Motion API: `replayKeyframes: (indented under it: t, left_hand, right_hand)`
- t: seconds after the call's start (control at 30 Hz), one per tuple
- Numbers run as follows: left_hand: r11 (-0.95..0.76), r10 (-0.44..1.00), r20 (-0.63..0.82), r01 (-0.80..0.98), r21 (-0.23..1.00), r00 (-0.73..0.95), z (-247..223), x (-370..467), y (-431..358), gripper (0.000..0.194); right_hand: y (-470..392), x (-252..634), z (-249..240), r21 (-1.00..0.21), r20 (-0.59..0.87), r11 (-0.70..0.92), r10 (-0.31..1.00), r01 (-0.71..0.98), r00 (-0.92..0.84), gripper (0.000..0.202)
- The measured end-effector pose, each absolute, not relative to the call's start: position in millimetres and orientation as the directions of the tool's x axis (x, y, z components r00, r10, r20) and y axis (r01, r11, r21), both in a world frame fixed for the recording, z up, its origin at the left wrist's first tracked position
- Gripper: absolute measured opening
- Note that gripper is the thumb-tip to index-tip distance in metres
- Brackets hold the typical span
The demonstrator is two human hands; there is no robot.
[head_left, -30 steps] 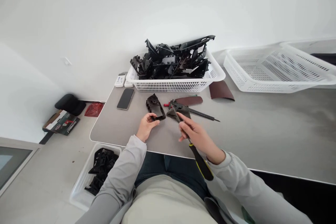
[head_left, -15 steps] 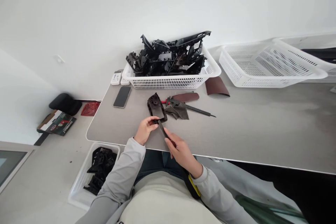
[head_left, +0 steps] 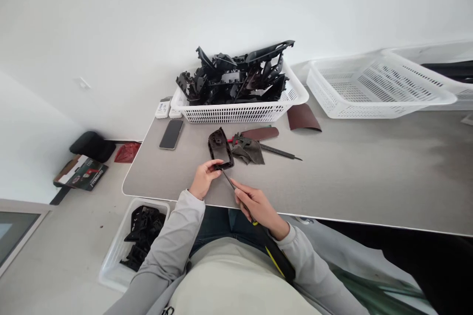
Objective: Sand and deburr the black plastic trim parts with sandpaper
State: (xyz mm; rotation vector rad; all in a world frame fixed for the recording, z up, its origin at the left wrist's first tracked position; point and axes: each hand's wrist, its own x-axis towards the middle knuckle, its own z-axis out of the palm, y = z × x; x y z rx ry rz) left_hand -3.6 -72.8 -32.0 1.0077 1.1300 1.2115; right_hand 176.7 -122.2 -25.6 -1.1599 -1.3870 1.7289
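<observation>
My left hand point(head_left: 203, 179) grips the near end of a black plastic housing point(head_left: 220, 146), a hollow part lying on the table. In my right hand point(head_left: 258, 207) is a file point(head_left: 229, 180) with a long dark blade and a black-and-yellow handle point(head_left: 278, 255). The blade's tip meets the housing's near edge beside my left fingertips. Its handle runs back under my right wrist. Right of the housing lie a grey cloth point(head_left: 253, 152), a black caliper point(head_left: 281, 152) with a red part, and a brown sandpaper strip point(head_left: 260, 133).
A white basket point(head_left: 232, 114) piled with black plastic parts stands at the back. Further right are another white basket point(head_left: 391, 111) and a curved sandpaper sheet point(head_left: 303, 118). A phone point(head_left: 171, 134) lies at left. Below the table's left edge sits a bin point(head_left: 117, 251) of black parts.
The file has turned so its blade now shows narrow, and its handle is more visible below my right wrist. My left hand keeps its hold on the housing.
</observation>
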Motion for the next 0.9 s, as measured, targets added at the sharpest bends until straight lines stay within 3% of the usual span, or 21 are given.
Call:
replayKeyframes:
  t: [0.3, 0.57, 0.9]
  left_hand:
    - [0.113, 0.993, -0.118, -0.214, 0.97, -0.009, -32.0, -2.7, -71.4, 0.035]
    - [0.073, 0.978, -0.081, -0.048, 0.996, -0.193, -29.7, 1.1, -70.0, 0.028]
    - [0.09, 0.972, -0.146, -0.286, 0.954, -0.184, -32.8, 4.8, -65.9, 0.045]
  right_hand:
    - [-119.1, 174.5, -23.8, -0.964, -0.246, -0.267, 0.877, 0.006, -0.413, 0.063]
    - [-113.5, 182.1, -26.1, -0.884, -0.259, -0.347, 0.922, -0.313, -0.289, 0.064]
    - [-111.7, 179.7, -30.8, -0.914, -0.195, -0.278, 0.94, -0.296, -0.282, 0.061]
